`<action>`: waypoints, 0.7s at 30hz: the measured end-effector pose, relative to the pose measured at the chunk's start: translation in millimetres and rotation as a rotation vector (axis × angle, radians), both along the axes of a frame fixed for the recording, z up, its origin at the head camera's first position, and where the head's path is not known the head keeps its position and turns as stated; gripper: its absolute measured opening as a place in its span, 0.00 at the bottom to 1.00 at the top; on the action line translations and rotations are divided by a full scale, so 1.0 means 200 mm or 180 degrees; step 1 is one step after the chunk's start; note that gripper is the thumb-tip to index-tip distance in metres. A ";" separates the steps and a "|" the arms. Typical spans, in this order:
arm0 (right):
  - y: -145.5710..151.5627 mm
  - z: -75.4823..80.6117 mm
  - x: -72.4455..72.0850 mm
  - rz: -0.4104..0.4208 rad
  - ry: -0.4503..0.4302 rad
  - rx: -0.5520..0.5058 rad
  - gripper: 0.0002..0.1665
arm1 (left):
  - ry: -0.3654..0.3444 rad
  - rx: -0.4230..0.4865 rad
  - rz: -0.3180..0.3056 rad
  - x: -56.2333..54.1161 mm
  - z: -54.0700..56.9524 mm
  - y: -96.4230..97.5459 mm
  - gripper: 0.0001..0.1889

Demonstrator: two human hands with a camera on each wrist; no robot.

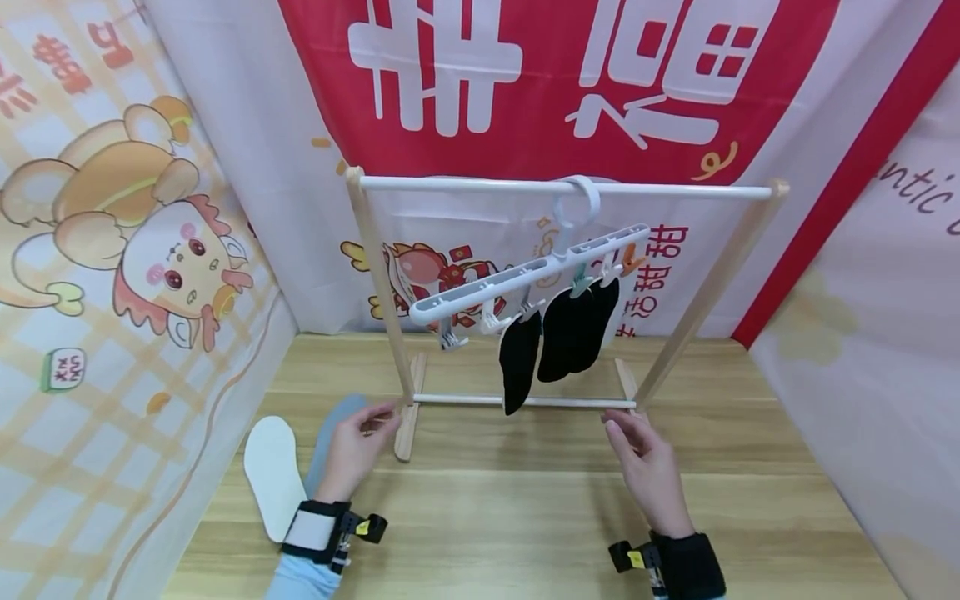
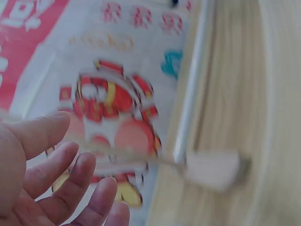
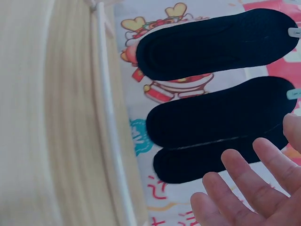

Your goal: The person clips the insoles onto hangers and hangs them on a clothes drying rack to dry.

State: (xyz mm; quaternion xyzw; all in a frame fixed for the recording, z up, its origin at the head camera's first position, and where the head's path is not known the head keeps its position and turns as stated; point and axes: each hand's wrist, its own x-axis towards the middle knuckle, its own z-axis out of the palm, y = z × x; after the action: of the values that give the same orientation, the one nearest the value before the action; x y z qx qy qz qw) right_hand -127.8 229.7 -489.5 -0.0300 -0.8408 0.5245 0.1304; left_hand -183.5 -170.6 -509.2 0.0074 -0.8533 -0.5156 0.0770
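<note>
A small wooden rack with white rods [image 1: 480, 185] stands on the table. From its top rod hangs a white clip hanger [image 1: 525, 277], tilted with its right end higher. Black insoles hang from its clips: one insole [image 1: 519, 363] near the middle and two overlapping insoles [image 3: 216, 115] to its right. My left hand [image 1: 358, 446] is beside the rack's left foot [image 1: 406, 433], fingers loosely bent with nothing between them. Close to the lower end of the right post [image 1: 693, 321], my right hand [image 1: 648, 462] has relaxed, spread fingers and holds nothing.
A white insole [image 1: 272, 475] lies on the wooden tabletop [image 1: 495, 525] at the left. Beside it is a grey-blue flat piece [image 1: 330, 425], partly hidden by my left hand. Spare clips [image 1: 450, 335] dangle from the hanger's left half. Printed cloth [image 1: 142, 275] walls in the table.
</note>
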 end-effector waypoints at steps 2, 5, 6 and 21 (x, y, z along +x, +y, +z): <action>0.01 -0.03 0.02 -0.0031 -0.0033 0.0012 0.23 | -0.0109 -0.0118 0.0121 0.01 -0.03 -0.07 0.17; 0.02 -0.08 0.04 -0.0071 -0.0088 0.0018 0.22 | -0.0303 -0.0273 0.0254 0.04 -0.06 -0.18 0.19; 0.03 -0.09 0.04 -0.0083 -0.0109 0.0025 0.22 | -0.0346 -0.0312 0.0295 0.05 -0.08 -0.21 0.19; 0.03 -0.25 0.12 -0.0185 -0.0493 0.0126 0.21 | -0.0713 -0.0652 0.0497 0.01 -0.16 -0.60 0.24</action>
State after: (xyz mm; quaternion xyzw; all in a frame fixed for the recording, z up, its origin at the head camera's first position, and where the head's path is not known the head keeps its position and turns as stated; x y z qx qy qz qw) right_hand -102.8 235.8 -538.8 -0.0923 -0.8574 0.4998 0.0809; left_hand -181.9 -290.3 -540.4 0.1233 -0.9014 -0.4144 0.0216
